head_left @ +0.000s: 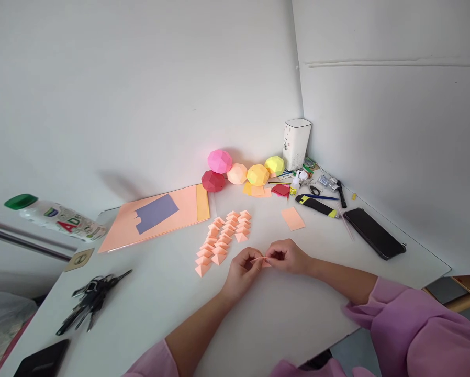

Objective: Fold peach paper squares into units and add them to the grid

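Between my two hands is a small peach piece of paper (265,263), partly hidden by the fingers. My left hand (243,269) pinches its left end, and my right hand (287,256) pinches the right end. Just left of my left hand stand several folded peach paper pyramids (218,257), set out in slanting rows. Beyond my right hand a flat peach paper rectangle (293,219) lies on the white table (290,314).
Faceted paper balls (237,174) sit by the wall. At right are a glue bottle (294,184), a utility knife (317,206) and a black phone-like case (374,233). Peach sheets (117,230), keys (93,293) and a white bottle with green cap (58,217) are at left.
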`<state>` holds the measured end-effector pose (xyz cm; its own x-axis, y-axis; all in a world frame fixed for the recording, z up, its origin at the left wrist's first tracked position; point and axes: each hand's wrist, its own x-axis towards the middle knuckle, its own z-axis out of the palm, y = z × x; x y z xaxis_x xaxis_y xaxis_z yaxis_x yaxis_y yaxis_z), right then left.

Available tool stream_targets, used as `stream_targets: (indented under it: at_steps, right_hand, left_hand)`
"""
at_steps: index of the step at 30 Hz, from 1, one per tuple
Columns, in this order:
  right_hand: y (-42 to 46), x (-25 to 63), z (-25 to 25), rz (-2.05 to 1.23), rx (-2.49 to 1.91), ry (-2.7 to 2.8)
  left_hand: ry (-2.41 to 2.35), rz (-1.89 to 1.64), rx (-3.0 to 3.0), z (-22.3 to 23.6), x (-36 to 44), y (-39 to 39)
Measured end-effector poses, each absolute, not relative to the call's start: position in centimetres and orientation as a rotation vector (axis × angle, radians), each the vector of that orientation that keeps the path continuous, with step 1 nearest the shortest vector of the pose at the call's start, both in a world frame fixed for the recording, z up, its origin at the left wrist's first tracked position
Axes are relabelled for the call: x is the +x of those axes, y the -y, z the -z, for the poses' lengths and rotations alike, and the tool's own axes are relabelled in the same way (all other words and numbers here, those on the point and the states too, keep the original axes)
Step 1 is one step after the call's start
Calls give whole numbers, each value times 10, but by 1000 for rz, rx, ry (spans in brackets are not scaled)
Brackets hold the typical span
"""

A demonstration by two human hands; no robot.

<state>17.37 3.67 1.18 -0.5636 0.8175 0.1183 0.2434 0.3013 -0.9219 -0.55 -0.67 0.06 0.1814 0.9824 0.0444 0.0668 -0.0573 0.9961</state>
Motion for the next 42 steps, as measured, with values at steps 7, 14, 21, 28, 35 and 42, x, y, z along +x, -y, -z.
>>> stream_targets:
  at_steps: [7, 14, 21, 28, 35, 42]
  right_hand:
    - [-39, 176, -8, -1112, -804, 2197]
    - [-40, 177, -9, -1002, -674, 2241]
    - [-38, 175, -16, -1078, -688, 2195]
    - [-39, 178, -17, -1210, -776, 2142]
    - [-39, 177, -11, -1308, -789, 2117]
    - [-41, 178, -10, -1281, -848, 2056]
  left_hand:
    - [-1121, -1047, 1542, -5, -3, 8]
    - [-1179, -975, 1416, -3, -1, 11]
    - [-1240, -1010, 1555, -5, -2, 11]
    - [-1171, -1076, 1439, -8, -3, 9]
    - [-1165, -979, 1466, -5, -1, 10]
    - [-1273, -1031, 1430, 1, -2, 8]
